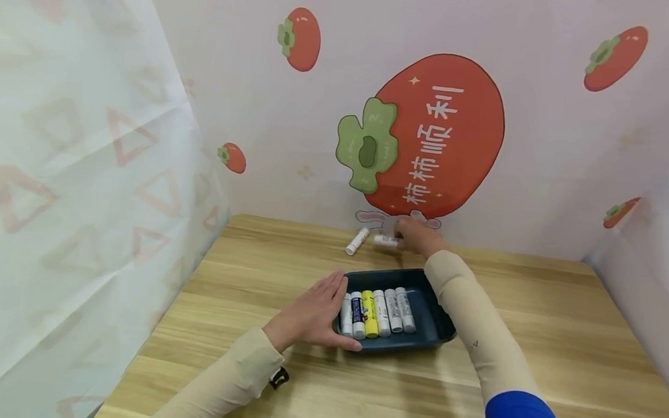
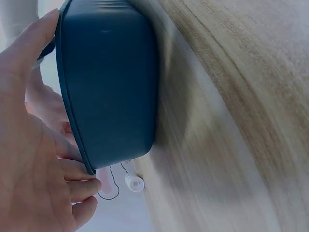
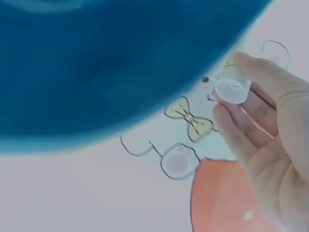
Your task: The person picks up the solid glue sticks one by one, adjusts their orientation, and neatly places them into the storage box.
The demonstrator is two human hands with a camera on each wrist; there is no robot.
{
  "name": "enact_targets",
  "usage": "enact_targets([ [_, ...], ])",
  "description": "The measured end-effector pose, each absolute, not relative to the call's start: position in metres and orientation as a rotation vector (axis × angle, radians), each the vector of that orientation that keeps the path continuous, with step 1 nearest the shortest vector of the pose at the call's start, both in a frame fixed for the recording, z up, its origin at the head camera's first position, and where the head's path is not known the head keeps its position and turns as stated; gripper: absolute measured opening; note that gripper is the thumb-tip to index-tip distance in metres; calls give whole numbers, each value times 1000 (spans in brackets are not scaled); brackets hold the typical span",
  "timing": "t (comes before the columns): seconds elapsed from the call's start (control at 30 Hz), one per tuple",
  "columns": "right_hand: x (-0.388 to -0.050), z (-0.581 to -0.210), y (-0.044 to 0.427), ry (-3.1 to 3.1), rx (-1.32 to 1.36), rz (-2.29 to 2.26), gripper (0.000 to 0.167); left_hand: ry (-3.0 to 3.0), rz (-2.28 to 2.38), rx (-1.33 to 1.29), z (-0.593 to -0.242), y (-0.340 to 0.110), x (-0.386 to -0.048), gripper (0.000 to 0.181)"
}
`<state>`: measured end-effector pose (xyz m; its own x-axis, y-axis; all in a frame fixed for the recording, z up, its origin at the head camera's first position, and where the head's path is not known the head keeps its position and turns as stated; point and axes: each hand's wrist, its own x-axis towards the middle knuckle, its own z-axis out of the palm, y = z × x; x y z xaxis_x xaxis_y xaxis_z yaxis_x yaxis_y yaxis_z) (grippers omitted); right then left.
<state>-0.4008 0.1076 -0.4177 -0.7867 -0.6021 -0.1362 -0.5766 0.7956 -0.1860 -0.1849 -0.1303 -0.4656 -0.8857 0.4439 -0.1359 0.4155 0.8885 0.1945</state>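
Note:
A dark blue-green tray [image 1: 433, 316] stands on the table and holds a row of several glue sticks, among them a yellow glue stick [image 1: 370, 315] and a navy-labelled glue stick [image 1: 358, 315]. My left hand [image 1: 317, 311] lies against the tray's left end, thumb along the front corner and fingers toward the back; the left wrist view shows it touching the rim. Behind the tray, my right hand [image 1: 420, 237] pinches a white glue stick [image 3: 232, 86] between thumb and fingers. Another white glue stick [image 1: 357, 242] lies on the table to its left.
The wooden table [image 1: 236, 280] meets a patterned back wall [image 1: 316, 136] just behind the loose glue stick. Hanging sheets close in the left side [image 1: 82, 152] and the right side [image 1: 650, 276].

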Motion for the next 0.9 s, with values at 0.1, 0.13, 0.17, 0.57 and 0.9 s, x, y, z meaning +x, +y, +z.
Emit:
enact_targets([
  [0.1, -398, -409, 116, 2806, -922, -178, 22, 2873, 242, 681, -463, -129, -187, 135],
  [0.13, -397, -405, 119, 2806, -916, -179, 23, 2871, 238, 687, -462, -129, -188, 134],
  [0.17, -395, -401, 120, 2799, -930, -182, 24, 2868, 235, 689, -461, -129, -189, 134],
  [0.57, -366, -362, 124, 2711, -1295, -325, 23, 2920, 297, 682, -427, -145, -207, 108],
  [0.9, -335, -335, 125, 2664, -1368, -328, 24, 3140, 374, 819, -384, -146, -232, 82],
])
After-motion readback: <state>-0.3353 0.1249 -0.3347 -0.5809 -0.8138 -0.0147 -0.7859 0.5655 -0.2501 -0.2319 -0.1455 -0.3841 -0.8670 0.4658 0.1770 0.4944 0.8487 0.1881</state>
